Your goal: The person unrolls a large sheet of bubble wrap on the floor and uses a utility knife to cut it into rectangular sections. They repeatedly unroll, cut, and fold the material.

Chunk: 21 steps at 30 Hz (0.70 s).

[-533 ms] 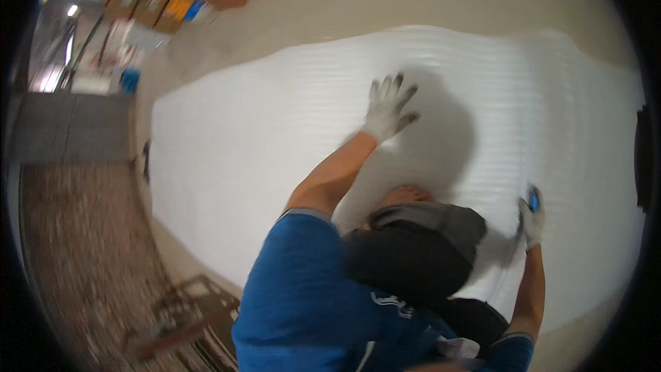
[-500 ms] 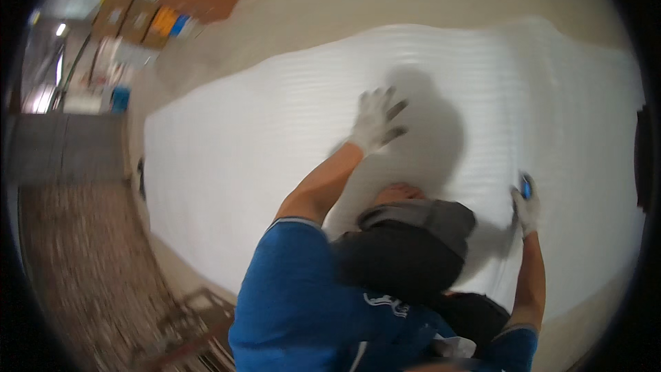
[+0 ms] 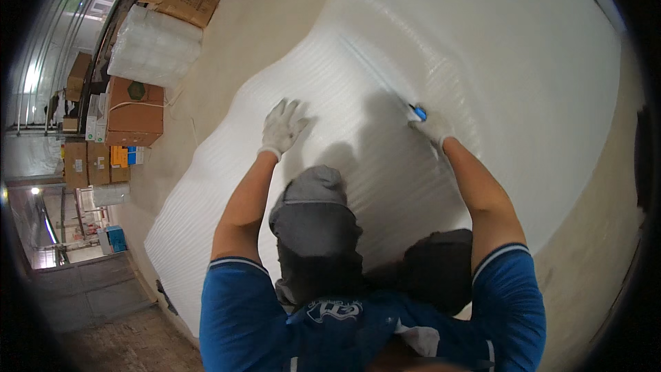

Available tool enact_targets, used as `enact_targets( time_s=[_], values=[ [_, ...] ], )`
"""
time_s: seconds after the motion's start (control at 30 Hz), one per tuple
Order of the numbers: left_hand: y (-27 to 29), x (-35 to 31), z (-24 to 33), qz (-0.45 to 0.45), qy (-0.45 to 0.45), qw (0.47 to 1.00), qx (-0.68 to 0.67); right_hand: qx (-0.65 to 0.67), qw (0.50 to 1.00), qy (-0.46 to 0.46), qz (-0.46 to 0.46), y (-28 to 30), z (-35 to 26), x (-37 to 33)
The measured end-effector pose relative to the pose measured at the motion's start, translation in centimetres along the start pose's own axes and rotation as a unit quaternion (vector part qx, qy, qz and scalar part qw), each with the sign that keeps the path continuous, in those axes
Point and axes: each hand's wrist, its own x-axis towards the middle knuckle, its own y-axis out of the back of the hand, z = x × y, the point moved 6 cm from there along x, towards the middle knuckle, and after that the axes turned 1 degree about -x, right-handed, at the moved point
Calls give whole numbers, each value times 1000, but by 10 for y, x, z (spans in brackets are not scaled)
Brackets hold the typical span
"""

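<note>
A wide sheet of white ribbed foam (image 3: 220, 186) is spread on the floor, with my knees resting on it. My left hand (image 3: 281, 129), in a pale glove, lies on the sheet with its fingers spread and nothing in them. Farther right, my gloved right hand (image 3: 432, 128) is closed around a small blue-handled cutter knife (image 3: 419, 113). Its dark tip points away from me at the foam; whether the blade touches is too small to tell. From the knife, a straight pale line (image 3: 375, 71) runs away up the sheet. To the right of that line the foam looks smoother and slightly raised.
Cardboard boxes (image 3: 136, 111) and a clear-wrapped roll (image 3: 153, 45) stand along the left side. A smaller blue box (image 3: 114, 238) sits farther down on the left. Beige floor (image 3: 241, 27) shows beyond the foam, and brown flooring (image 3: 124, 334) lies at lower left.
My view has turned. My right hand, with the knife, has moved forward from near my right knee to well ahead of me. The left hand still lies spread on the foam.
</note>
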Motion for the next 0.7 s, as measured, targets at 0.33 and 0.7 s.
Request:
enact_targets(
  time_s=[0.33, 0.7],
  values=[
    [-107, 40, 127, -197, -252, 941, 111, -9, 999, 13, 37, 46, -16, -26],
    [-134, 99, 205, -41, -475, 874, -90, 204, 706, -377, 564, 138, 238, -401]
  ],
)
